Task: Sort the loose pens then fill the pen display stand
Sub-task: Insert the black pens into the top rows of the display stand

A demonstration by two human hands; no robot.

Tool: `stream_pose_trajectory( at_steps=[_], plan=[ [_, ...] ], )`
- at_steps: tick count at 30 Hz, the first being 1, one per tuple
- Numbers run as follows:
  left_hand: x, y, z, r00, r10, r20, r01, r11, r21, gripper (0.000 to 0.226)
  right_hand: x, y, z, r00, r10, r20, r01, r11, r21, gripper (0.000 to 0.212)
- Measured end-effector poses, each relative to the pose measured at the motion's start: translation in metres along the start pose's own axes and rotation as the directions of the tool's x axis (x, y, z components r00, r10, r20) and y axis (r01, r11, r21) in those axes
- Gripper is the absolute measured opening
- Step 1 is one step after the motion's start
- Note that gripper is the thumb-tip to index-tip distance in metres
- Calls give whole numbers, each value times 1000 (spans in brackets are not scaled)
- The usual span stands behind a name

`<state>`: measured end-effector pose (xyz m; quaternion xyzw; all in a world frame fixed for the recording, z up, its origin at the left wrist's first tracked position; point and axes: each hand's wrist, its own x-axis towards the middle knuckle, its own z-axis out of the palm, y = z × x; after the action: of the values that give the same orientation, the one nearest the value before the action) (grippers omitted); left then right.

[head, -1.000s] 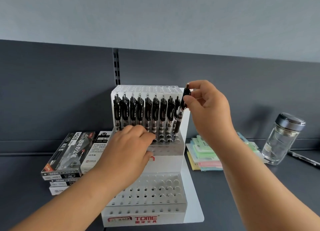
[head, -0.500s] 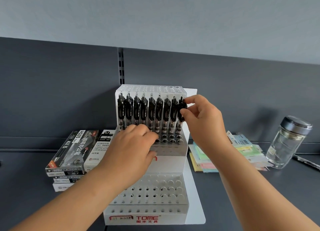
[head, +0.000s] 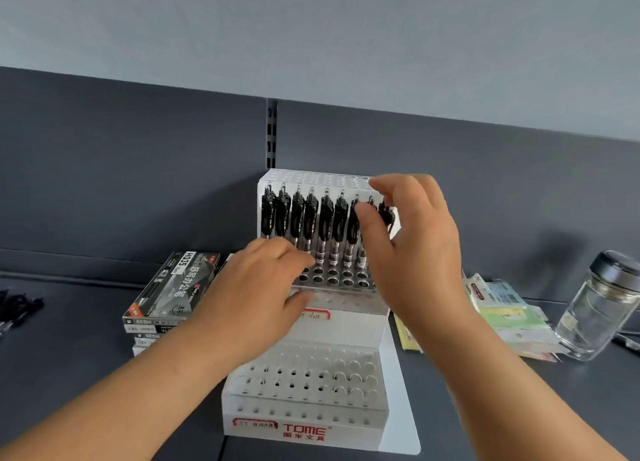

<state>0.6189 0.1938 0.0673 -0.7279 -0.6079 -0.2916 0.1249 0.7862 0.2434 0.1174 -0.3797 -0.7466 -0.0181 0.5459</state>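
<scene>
A white tiered pen display stand point(head: 346, 332) with a red TOME label stands at the centre. Several black pens point(head: 311, 218) fill the back row of its middle tier; the lower tiers show only holes. My left hand point(head: 256, 294) lies on the middle tier's left front, fingers on top and thumb against its front edge. My right hand point(head: 412, 246) hovers at the right end of the pen row with fingers spread. The rightmost pen point(head: 387, 215) stands in the row just behind the thumb. A few loose black pens point(head: 17, 308) lie at the far left.
A stack of pen boxes point(head: 173, 287) sits left of the stand. Packs of coloured sticky notes point(head: 509, 315) and a glass jar with a dark lid point(head: 602, 308) are on the right, with another pen point(head: 627, 343) beyond the jar. A dark back panel rises behind.
My right hand lowered the pen into the row's right end and then spread its fingers off it. My left hand stayed on the stand.
</scene>
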Motion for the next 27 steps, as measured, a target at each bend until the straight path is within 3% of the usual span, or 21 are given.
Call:
stream_pose_trajectory(
  at_steps=[5,11,16,23,27],
  plan=[
    [-18,-27,-37,986,-146,-87,154,983,103,43,-10,-30,23,966,-186,181,185,982,22,26],
    [-57,-57,-79,936,-323,-143,349,907,234,46,-19,-69,56,853,-268,448,234,963,131,32],
    [-98,-83,-112,871,-455,-184,490,824,284,45,-23,-114,87,785,-339,518,245,938,243,35],
    [-143,-159,-152,800,-581,-149,597,747,292,45,-39,-176,157,716,-273,643,150,959,241,39],
    [-168,-226,-172,767,-634,-99,636,730,249,47,-57,-222,214,675,-152,722,1,979,206,40]
  ],
)
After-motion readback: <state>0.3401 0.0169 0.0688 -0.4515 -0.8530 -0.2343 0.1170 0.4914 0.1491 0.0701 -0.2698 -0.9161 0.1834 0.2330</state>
